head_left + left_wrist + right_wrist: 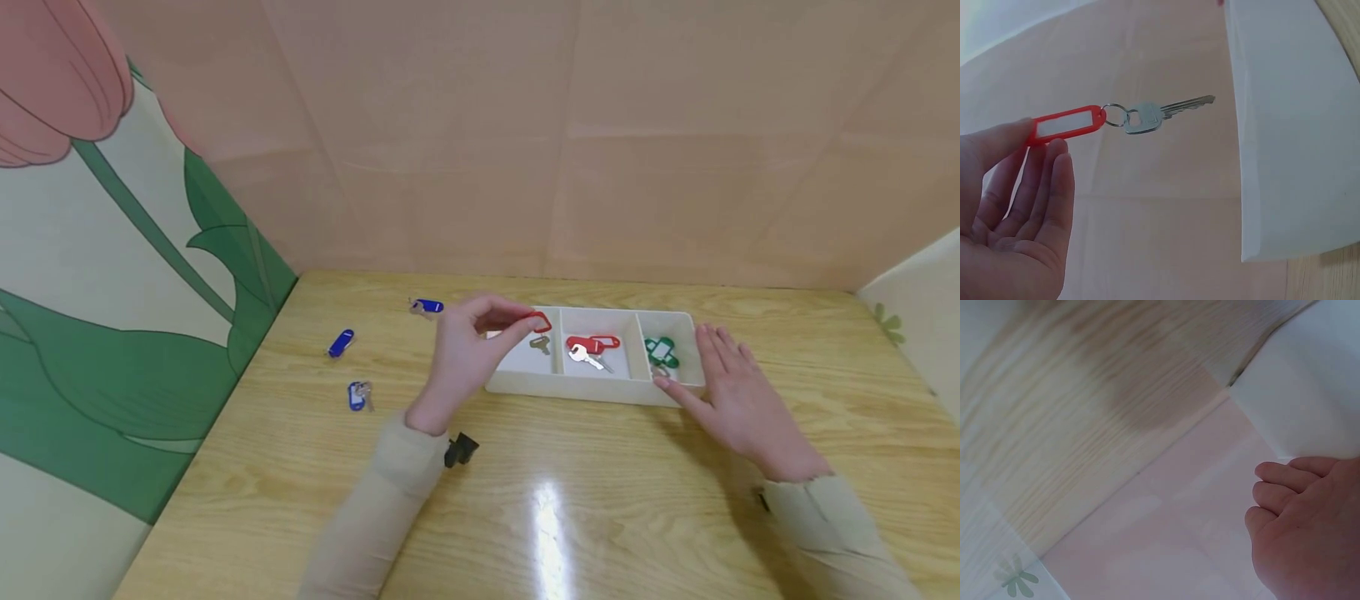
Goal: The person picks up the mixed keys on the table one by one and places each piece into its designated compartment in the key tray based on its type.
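Observation:
My left hand (pixel 472 346) pinches a red key tag (pixel 1066 125) between thumb and fingertips. A key (pixel 1144 117) hangs from the tag's metal ring, over the left compartment of a white three-compartment box (pixel 570 387). In the head view the hand covers part of that compartment. Red key tags (pixel 585 344) with keys lie in the middle compartment, green key tags (pixel 662 353) in the right one. At the box's right end rests my right hand (pixel 738 400), its fingers straight along the end wall and the thumb at the front corner.
Left of the box, three blue key tags with keys lie apart on the wooden table (pixel 600 500): one at the back (pixel 428 306), one farther left (pixel 341 343), one nearer (pixel 357 396). A pinkish backdrop (pixel 525 167) stands behind the table; a flower-printed panel (pixel 150 333) borders the left.

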The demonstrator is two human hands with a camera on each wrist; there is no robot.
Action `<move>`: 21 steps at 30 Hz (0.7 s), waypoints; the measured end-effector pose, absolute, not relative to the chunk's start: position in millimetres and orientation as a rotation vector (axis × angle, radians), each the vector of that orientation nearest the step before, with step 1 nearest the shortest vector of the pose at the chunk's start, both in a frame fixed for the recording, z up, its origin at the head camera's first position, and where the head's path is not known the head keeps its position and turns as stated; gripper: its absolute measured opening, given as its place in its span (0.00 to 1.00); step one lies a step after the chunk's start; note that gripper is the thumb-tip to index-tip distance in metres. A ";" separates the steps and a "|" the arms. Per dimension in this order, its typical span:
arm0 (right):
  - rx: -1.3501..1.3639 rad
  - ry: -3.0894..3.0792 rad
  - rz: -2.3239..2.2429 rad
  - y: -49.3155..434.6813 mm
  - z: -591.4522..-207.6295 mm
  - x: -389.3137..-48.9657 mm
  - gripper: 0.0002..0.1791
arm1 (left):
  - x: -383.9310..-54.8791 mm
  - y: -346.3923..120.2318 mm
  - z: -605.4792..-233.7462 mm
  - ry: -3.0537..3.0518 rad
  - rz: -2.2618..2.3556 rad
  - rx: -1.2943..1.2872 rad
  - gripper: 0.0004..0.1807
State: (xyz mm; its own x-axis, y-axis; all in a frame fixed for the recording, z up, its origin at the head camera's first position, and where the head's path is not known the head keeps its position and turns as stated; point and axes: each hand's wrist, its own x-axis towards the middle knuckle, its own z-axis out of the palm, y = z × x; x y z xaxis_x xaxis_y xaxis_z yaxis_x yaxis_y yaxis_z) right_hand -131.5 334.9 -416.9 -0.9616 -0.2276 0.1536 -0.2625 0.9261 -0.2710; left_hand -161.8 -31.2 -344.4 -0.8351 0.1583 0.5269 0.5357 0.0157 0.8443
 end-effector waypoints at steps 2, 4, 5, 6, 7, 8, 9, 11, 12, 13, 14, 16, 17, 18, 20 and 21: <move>0.380 -2.964 0.443 335.4 -417.8 -131.5 0.56 | -160.9 -28.2 -345.5 -2.003 -1.923 -0.728 0.06; 0.378 -2.964 0.446 335.5 -418.3 -131.6 0.56 | -160.3 -25.3 -346.5 -1.999 -1.938 -0.743 0.06; 0.377 -2.964 0.446 335.4 -418.3 -131.6 0.56 | -160.1 -23.9 -346.9 -1.999 -1.941 -0.749 0.06; 0.376 -2.965 0.444 335.2 -418.3 -131.6 0.56 | -159.8 -22.5 -347.1 -2.002 -1.943 -0.755 0.06; 0.375 -2.965 0.444 335.0 -418.1 -131.6 0.56 | -159.6 -21.1 -347.2 -2.005 -1.943 -0.763 0.06; 0.373 -2.965 0.444 334.8 -417.7 -131.5 0.56 | -159.4 -19.6 -347.1 -2.011 -1.943 -0.770 0.06; 0.372 -2.967 0.444 334.5 -417.4 -131.4 0.56 | -159.4 -18.2 -347.1 -2.017 -1.941 -0.775 0.06; 0.370 -2.969 0.445 334.0 -416.5 -131.0 0.56 | -158.9 -15.6 -346.9 -2.031 -1.940 -0.782 0.06; 0.367 -2.973 0.445 333.8 -416.1 -130.8 0.56 | -158.8 -14.2 -346.7 -2.035 -1.946 -0.785 0.06; 0.364 -2.975 0.447 333.5 -415.5 -130.5 0.57 | -158.8 -12.8 -346.3 -2.039 -1.948 -0.788 0.06; 0.362 -2.977 0.447 333.2 -415.1 -130.2 0.57 | -158.7 -11.6 -345.8 -2.046 -1.949 -0.791 0.07; 0.357 -2.980 0.448 332.7 -414.3 -129.8 0.57 | -159.3 -9.0 -344.5 -2.049 -1.949 -0.805 0.07; 0.356 -2.981 0.446 332.5 -414.2 -129.8 0.57 | -159.6 -7.9 -343.4 -2.049 -1.949 -0.812 0.07; 0.355 -2.981 0.446 332.3 -414.0 -129.7 0.57 | -160.1 -6.7 -342.3 -2.055 -1.944 -0.818 0.07; 0.356 -2.978 0.445 332.3 -414.1 -129.8 0.57 | -161.4 -4.4 -339.8 -2.066 -1.931 -0.830 0.07; 0.355 -2.977 0.447 332.4 -414.1 -129.8 0.57 | -162.3 -3.3 -338.5 -2.071 -1.925 -0.835 0.07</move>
State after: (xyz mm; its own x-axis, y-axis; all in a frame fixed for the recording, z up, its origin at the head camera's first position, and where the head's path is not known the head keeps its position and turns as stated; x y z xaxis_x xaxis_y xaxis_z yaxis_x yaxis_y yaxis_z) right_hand -129.8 332.4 -414.1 -0.9665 -0.2134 0.1426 -0.2459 0.9293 -0.2757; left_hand -162.3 -3.3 -338.5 -0.8224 0.2690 0.5012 0.5195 -0.0037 0.8545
